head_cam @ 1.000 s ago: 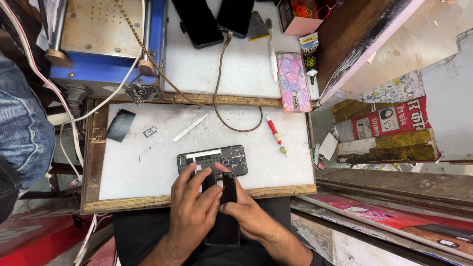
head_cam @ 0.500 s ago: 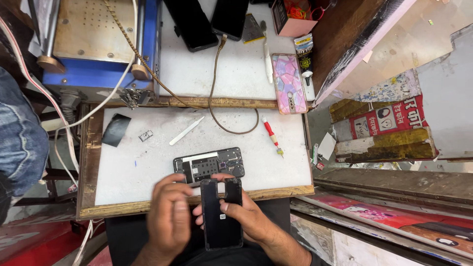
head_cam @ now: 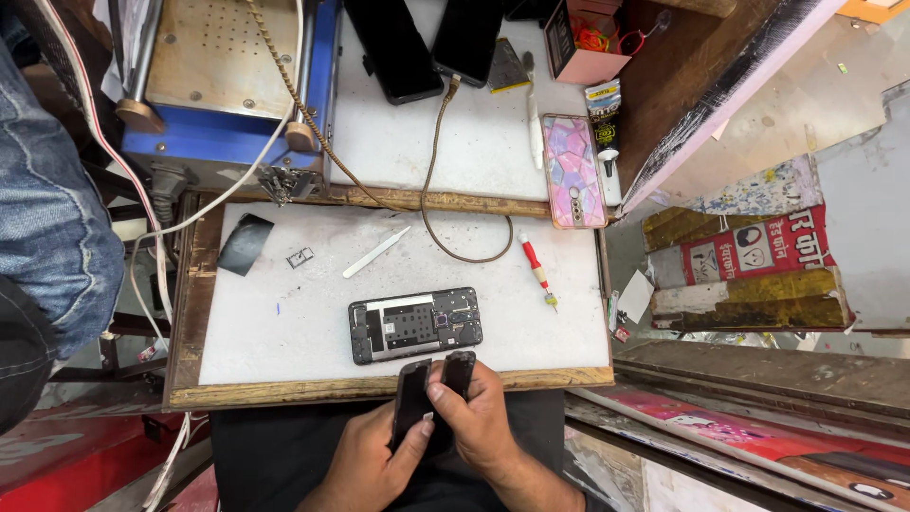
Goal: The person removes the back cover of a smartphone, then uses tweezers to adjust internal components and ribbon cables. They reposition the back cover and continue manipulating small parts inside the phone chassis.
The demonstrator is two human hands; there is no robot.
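Observation:
My left hand and my right hand are together below the near edge of the white work board. Both grip a thin black phone panel between them, and a second dark edge shows beside it under my right fingers. Just beyond my hands, an opened phone body lies flat on the board with its circuit parts showing. I cannot tell whether the two dark pieces in my hands are joined.
On the board lie a red-handled screwdriver, a white pry stick, a small metal tray piece and a black patch. Behind are a blue machine, two black phones, a patterned phone case and a brown cable. A person's denim-clad leg is at left.
My hands have turned the black panel from flat and face-up to edge-on and drawn closer together. The camera view has shifted slightly. The opened phone body has stayed in place.

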